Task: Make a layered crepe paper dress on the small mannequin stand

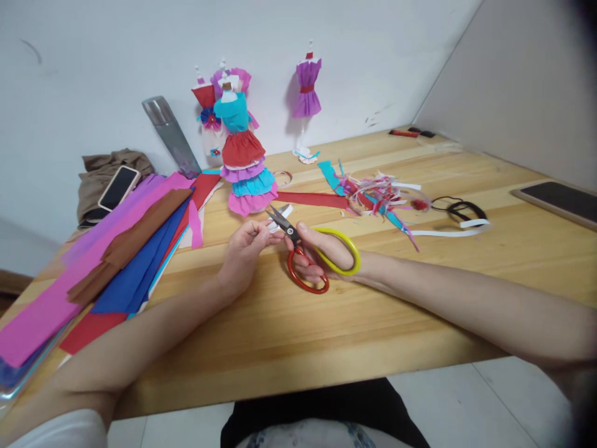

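Note:
My right hand (321,249) grips a pair of scissors (290,231) with one yellow and one red handle loop. Its dark blades are parted slightly and point up and left, towards my left hand (247,249). Between the closed fingertips of that hand is a narrow white strip (283,213), which lies by the blades; whether they touch it I cannot tell. Just beyond stands a small mannequin in a tiered dress (243,146) of turquoise, red, purple and pink paper.
Layered coloured paper strips (135,267) cover the left side. A grey bottle (170,134), a phone (119,188) and brown cloth (93,180) are behind them. Another mannequin in purple (308,87) stands at the wall. Paper scraps (373,193), black cord (461,211) and a second phone (562,200) lie right.

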`<action>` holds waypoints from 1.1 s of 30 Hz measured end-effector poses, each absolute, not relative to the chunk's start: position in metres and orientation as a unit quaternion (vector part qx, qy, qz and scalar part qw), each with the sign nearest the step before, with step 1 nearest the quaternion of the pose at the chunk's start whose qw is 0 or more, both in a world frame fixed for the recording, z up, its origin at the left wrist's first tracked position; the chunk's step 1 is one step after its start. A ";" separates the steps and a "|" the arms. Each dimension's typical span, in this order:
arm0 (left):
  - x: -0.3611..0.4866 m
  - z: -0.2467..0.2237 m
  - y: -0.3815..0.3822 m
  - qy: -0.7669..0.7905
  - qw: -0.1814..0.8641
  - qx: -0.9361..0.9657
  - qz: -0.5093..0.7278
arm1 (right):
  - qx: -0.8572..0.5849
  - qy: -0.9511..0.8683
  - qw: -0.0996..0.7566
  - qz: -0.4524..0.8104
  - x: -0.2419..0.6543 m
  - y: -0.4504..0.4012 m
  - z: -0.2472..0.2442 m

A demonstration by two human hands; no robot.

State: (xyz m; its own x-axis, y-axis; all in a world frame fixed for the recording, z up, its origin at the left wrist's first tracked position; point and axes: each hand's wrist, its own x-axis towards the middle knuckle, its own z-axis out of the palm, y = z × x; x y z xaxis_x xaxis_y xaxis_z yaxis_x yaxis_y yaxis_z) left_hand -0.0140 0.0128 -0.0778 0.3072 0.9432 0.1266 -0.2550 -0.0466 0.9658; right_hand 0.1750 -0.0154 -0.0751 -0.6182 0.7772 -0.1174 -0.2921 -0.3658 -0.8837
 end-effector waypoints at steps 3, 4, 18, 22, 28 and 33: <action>-0.013 -0.078 0.014 0.322 0.622 0.526 0.483 | -0.272 -0.437 0.339 0.787 0.176 -0.012 -0.078; -0.013 -0.077 0.014 0.320 0.624 0.527 0.479 | -0.272 -0.432 0.339 0.790 0.176 -0.011 -0.078; -0.018 -0.066 0.005 0.322 0.569 0.614 0.442 | -0.296 -0.424 0.342 0.785 0.174 -0.014 -0.080; -0.016 -0.061 0.001 0.291 0.570 0.643 0.420 | -0.313 -0.434 0.329 0.778 0.172 -0.016 -0.079; -0.018 -0.065 0.003 0.292 0.594 0.630 0.407 | -0.326 -0.449 0.313 0.771 0.169 -0.018 -0.078; -0.020 -0.072 0.013 0.286 0.628 0.610 0.389 | -0.327 -0.439 0.333 0.768 0.167 -0.020 -0.077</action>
